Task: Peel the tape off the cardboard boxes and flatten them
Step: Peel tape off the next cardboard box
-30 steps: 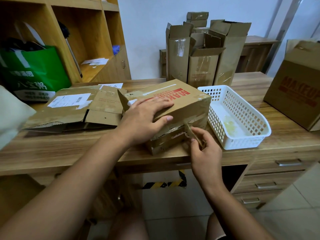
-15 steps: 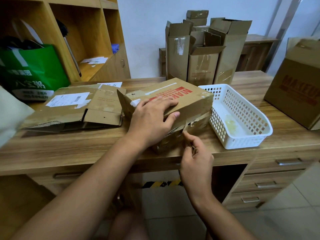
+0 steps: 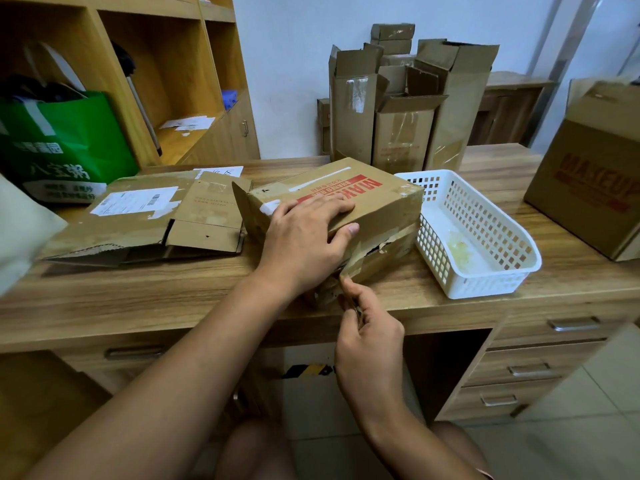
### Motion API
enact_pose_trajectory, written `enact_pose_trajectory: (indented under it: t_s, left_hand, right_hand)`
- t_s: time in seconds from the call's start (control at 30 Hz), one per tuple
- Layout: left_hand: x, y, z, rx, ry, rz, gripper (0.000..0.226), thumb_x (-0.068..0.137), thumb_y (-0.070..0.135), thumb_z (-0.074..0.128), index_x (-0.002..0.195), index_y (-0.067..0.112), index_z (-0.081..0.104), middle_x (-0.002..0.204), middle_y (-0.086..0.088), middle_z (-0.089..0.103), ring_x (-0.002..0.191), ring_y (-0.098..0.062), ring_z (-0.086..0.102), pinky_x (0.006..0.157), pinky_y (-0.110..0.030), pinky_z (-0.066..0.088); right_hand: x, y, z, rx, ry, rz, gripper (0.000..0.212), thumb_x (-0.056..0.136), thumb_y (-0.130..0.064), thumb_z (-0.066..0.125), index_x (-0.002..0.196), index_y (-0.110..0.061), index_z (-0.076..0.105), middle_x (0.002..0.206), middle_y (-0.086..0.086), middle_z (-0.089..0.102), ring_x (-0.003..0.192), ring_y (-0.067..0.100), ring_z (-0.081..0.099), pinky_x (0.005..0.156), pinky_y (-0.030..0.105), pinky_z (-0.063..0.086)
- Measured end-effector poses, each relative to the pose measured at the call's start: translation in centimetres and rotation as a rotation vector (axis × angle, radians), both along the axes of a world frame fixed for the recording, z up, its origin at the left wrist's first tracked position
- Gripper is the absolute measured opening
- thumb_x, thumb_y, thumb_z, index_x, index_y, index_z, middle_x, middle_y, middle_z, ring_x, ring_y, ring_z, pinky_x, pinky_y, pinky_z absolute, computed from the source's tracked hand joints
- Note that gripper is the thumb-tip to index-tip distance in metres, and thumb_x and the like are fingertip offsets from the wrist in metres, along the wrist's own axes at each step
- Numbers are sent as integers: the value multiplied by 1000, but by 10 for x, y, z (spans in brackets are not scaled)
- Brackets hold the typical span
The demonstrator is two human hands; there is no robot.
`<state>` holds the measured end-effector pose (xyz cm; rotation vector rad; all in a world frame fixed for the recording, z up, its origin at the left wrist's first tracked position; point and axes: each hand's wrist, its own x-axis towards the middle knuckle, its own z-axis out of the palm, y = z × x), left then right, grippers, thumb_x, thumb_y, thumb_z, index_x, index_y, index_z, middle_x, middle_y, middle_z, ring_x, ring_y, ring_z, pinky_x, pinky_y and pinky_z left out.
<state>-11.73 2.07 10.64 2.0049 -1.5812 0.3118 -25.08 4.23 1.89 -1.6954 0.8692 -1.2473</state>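
A brown cardboard box with red print lies tilted on the wooden desk near its front edge. My left hand rests on top of the box, fingers spread flat and thumb hooked over its front edge. Below it, my right hand pinches a strip of brown tape that runs up to the box's torn front seam. The seam on that front face is ragged and partly split.
A flattened box with a white label lies to the left. A white plastic basket holding crumpled clear tape stands right of the box. Several open upright boxes stand behind, another printed box at far right, a green bag on the shelf.
My right hand has pulled the tape strip down and toward me, away from the box front. My left hand has slid slightly along the box top; the box has tipped a little.
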Motion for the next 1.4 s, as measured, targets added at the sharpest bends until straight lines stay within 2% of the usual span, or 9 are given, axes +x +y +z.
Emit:
enact_pose_trajectory:
  t_s: [0.37,0.53,0.67,0.73,0.83,0.9,1.13,1.27,1.4]
  left_hand:
    - [-5,0,6,17,59,3,39,97,46,54,134,34,58,143,15,54,136,-6,42,111,-31,18]
    - [-5,4,18,110,145,-28,43,95,50,56,135,34,51,139,14,52,129,-10,40,112,-33,20]
    - [12,16,31,242,335,-185,53,89,54,65,136,38,45,130,22,47,132,-12,38,115,-41,32]
    - [23,25,36,358,296,-223,58,88,57,65,139,48,41,137,29,41,139,-15,31,115,-41,32]
    - [36,36,42,513,188,-243,74,81,64,65,144,63,26,159,31,16,152,-14,2,120,-46,14]
    - [43,38,46,576,145,-279,81,80,61,68,144,68,18,154,43,4,149,-5,-6,120,-43,3]
    - [41,33,39,457,-43,-242,82,80,55,69,143,68,17,156,37,15,148,0,14,118,-40,23]
    - [37,30,33,374,-113,-230,80,83,55,67,146,64,18,156,34,18,140,10,12,109,-22,19]
    - [33,28,31,350,-151,-215,78,86,52,65,147,62,17,156,34,17,145,4,15,104,-20,15]
  right_hand:
    - [-1,15,0,-31,-7,84,42,85,-1,49,116,-15,74,108,-10,76,106,-3,67,94,12,50]
    - [-11,-12,11,97,-76,50,20,89,-7,69,99,-24,65,87,-11,72,86,1,67,76,14,49]
    - [-16,-28,16,97,-12,-21,38,81,-20,83,102,-23,52,84,-8,61,81,0,59,70,11,43]
    - [-19,-40,15,86,59,-51,43,80,-24,84,107,-21,51,86,-8,58,81,-1,55,71,11,42]
    - [-23,-58,15,4,173,-70,35,87,-25,78,116,-24,58,104,-10,62,95,-1,56,85,22,48]
    - [-23,-63,20,-45,206,-49,31,92,-18,71,122,-25,64,115,-10,66,105,3,59,94,28,51]
    - [-23,-54,19,-25,99,-21,32,96,-4,61,116,-25,74,107,-21,71,103,-8,65,94,21,54]
    - [-19,-44,13,7,11,-54,30,96,-2,61,116,-20,76,107,-17,74,104,-6,66,95,22,54]
    - [-16,-35,10,7,-16,-85,32,95,0,62,117,-19,75,107,-17,73,105,-7,65,95,17,52]
